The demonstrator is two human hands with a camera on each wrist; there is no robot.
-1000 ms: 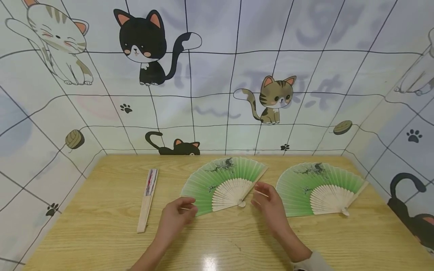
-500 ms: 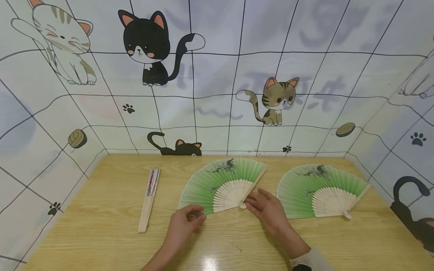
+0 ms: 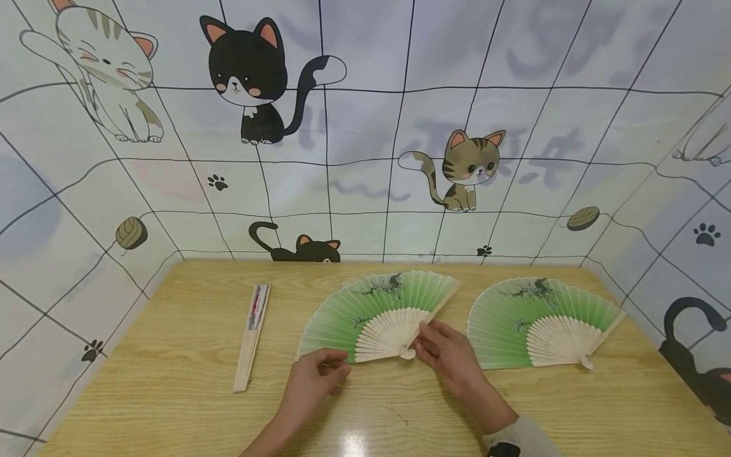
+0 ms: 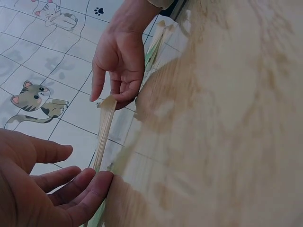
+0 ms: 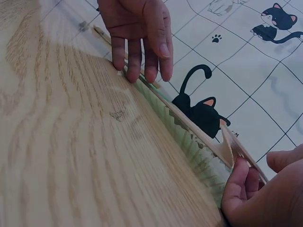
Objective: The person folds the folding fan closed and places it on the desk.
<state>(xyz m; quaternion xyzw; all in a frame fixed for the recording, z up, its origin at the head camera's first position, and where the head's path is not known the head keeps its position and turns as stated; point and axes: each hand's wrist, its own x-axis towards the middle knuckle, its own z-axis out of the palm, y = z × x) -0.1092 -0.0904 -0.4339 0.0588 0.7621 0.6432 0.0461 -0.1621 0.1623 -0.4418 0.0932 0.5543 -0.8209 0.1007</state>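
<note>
Two green folding fans lie spread out on the wooden table, each with pale ribs and a dark branch-and-bird print. My right hand (image 3: 451,362) holds the middle folding fan (image 3: 394,330) by its right outer rib, close to the pivot. In the right wrist view its fingers (image 5: 239,182) curl under that rib, with the thumb apart. At the fan's lower left edge is my left hand (image 3: 314,381), fingers loosely bent and touching the leaf's border, thumb apart. The second green folding fan (image 3: 548,330) lies to the right of my right hand.
A closed folding fan (image 3: 250,343) with a printed strip at its top lies upright on the left of the wooden table (image 3: 171,393). A cloth backdrop (image 3: 365,127) with cartoon cats stands behind the table and along both sides.
My right hand has moved left and taken hold of the middle fan's outer rib. That fan has shifted slightly toward me. My left hand has moved a little right and nearer along its edge.
</note>
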